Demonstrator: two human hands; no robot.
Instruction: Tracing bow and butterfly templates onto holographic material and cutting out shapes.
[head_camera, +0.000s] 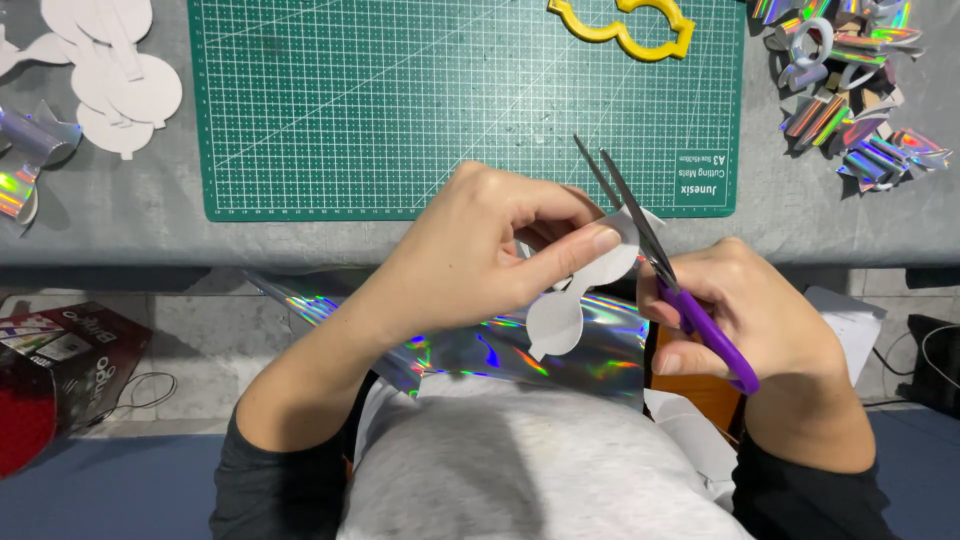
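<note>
The left hand (490, 250) holds a white paper cutout (575, 295) with rounded lobes, thumb on top and fingers (600, 240) pinched against its upper lobe, so the piece is kept flat and steady just in front of the body, below the near edge of the counter (130, 215). The right hand (760, 320) is closed around the purple handles of a pair of scissors (650, 260), its fingers wrapped through and about the loops; the blades stand slightly parted and lie along the right edge of the cutout, pointing up and away over the green cutting mat (460, 100). Holding the paper in the air rather than on the mat lets the piece be turned against the blades. A sheet of shiny rainbow foil (480, 350) lies across the lap just under the cutout, close at hand. On the counter, a yellow outline template (620, 30) rests at the far edge of the mat. A pile of white cutouts (110, 60) of similar shape sits to the left of the mat, with a foil piece (25, 160) below it, and a heap of foil scraps (850, 90) lies to the right, well apart from the hands. A red box (50, 370) stands on the floor at the left.
</note>
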